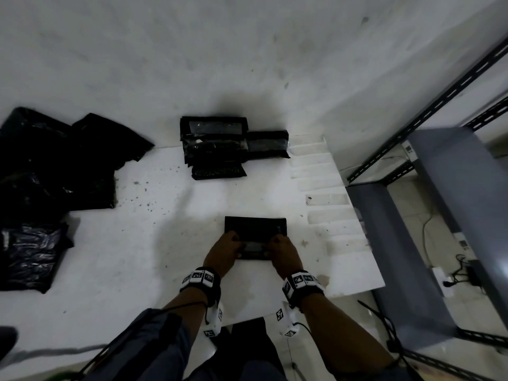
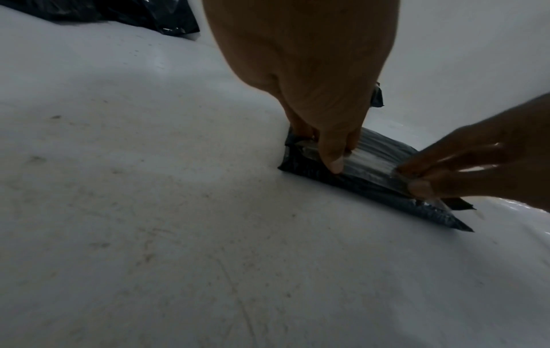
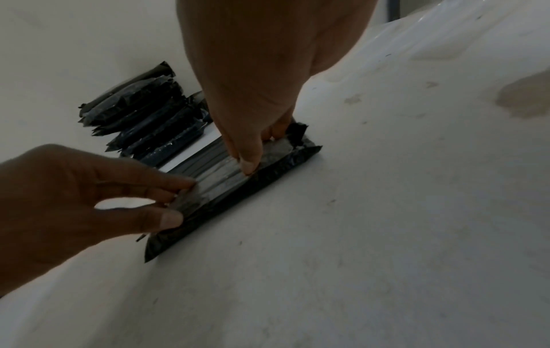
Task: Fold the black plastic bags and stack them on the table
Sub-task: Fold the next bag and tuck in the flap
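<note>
A partly folded black plastic bag (image 1: 255, 226) (image 2: 372, 162) (image 3: 235, 179) lies on the white table (image 1: 137, 257) in front of me. My left hand (image 1: 225, 251) (image 2: 321, 117) pinches its near folded edge on the left side, thumb on top. My right hand (image 1: 283, 251) (image 3: 253, 131) pinches the same edge on the right side. A stack of folded black bags (image 1: 217, 147) (image 3: 142, 117) sits at the back of the table against the wall. Unfolded black bags (image 1: 55, 166) are piled at the left.
Another crumpled black bag (image 1: 30, 254) lies at the table's left edge. Clear plastic sheets (image 1: 324, 182) lie along the table's right side. A grey metal shelf frame (image 1: 439, 188) stands to the right, with cables on the floor under it.
</note>
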